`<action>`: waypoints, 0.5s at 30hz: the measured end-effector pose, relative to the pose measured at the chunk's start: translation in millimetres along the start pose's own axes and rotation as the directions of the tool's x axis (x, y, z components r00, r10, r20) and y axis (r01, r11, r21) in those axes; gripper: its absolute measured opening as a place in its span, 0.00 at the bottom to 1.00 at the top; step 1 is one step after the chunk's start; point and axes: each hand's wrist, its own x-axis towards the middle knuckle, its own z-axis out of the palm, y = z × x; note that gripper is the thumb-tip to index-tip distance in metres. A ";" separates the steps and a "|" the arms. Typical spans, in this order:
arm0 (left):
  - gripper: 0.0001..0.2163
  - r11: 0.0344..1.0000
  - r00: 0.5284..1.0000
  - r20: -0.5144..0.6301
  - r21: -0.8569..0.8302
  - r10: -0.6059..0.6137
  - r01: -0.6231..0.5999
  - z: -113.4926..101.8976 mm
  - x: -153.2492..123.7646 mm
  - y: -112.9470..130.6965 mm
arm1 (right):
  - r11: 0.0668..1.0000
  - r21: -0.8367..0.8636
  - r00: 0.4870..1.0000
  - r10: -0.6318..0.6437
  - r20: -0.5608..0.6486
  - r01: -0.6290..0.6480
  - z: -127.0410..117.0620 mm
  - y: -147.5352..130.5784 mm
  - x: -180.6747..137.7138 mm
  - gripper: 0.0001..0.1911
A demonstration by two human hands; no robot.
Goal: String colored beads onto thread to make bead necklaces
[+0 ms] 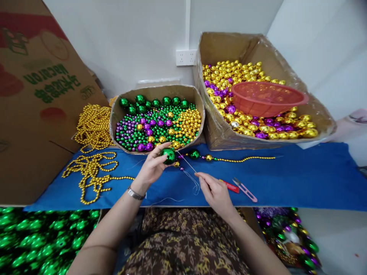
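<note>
Green ball [168, 156] in left hand [153, 164], pinched between thumb and fingers, up near the front of the bead box [157, 91]. Right hand [213, 191] lower and to the right, fingertips closed on a thin pale strand [187, 162], needle or thread, can't tell; it slants up to just beside the ball. String of beads [243, 159] runs right from there over the blue cloth [301, 183]. Red tool [231, 186] beside right hand: white print, too small to read; pink snips [246, 189] next to it. Carton [25, 133] far left: "Macaron" upside down in green, plus green characters.
</note>
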 end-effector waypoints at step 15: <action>0.20 0.983 0.992 0.052 0.133 0.119 -0.125 -5.9 -0.5 4.8 | 0.995 -0.079 0.998 -0.055 0.042 0.058 -0.8 3.1 0.2 0.15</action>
